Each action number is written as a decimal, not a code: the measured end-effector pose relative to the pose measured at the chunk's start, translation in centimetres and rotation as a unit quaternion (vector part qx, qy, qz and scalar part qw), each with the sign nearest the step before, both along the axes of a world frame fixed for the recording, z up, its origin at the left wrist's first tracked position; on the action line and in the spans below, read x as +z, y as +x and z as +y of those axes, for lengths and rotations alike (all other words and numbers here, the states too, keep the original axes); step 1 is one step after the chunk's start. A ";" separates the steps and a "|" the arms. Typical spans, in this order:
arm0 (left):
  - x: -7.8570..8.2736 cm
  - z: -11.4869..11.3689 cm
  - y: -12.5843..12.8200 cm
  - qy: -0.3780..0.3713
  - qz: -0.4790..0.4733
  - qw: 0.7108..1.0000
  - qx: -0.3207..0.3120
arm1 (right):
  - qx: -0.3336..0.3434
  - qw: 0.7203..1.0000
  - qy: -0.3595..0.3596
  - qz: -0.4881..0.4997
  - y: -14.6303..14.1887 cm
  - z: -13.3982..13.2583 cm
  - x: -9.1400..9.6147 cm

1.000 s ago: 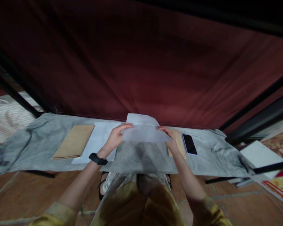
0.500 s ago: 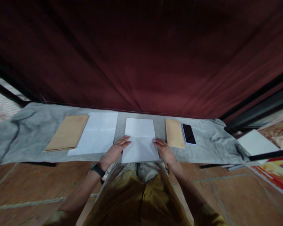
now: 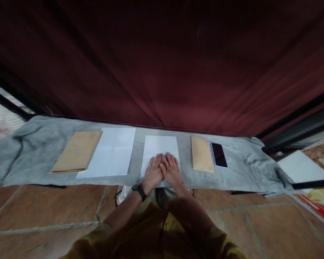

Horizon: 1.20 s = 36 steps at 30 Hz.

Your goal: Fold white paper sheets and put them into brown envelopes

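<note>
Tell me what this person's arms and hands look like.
Mustard-yellow sleeves leave the forearms bare. A dark band circles the left wrist; the right wrist shows none. The fingers are ungloved; whether any rings are worn, I cannot tell.

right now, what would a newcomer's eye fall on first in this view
Probably the left grip and right grip, bare hands laid flat and close together on the white sheet at the middle of the grey cloth. Next would come the dark red curtain filling the view beyond, then the dark-screened phone lying right of a tan paper piece.
</note>
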State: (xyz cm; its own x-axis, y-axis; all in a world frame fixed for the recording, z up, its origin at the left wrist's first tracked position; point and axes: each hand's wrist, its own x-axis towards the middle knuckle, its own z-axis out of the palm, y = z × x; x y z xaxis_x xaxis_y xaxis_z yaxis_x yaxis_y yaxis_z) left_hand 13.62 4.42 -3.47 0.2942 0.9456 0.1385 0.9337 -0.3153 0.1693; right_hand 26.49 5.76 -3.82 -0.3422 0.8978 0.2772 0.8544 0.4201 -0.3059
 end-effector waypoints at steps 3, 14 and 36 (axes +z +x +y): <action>0.1 0.0 -1.6 0.023 0.000 1.000 0.018 | -0.020 0.999 0.026 -0.038 1.8 0.1 -0.7; 0.1 0.2 -4.9 0.068 -0.009 0.992 0.107 | -0.078 0.995 0.025 -0.056 4.1 1.1 -0.8; -0.3 10.4 -5.0 0.010 0.016 0.995 0.097 | -0.102 0.993 0.016 -0.065 0.5 10.1 -1.6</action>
State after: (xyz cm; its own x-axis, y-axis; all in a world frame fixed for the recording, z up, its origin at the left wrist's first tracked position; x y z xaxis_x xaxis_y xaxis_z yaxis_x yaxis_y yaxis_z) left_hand 8.57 14.87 -3.81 0.1112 0.9822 0.1512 0.9821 -0.1319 0.1348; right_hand 27.03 15.84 -5.41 -0.1888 0.9434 0.2726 0.9541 0.2419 -0.1764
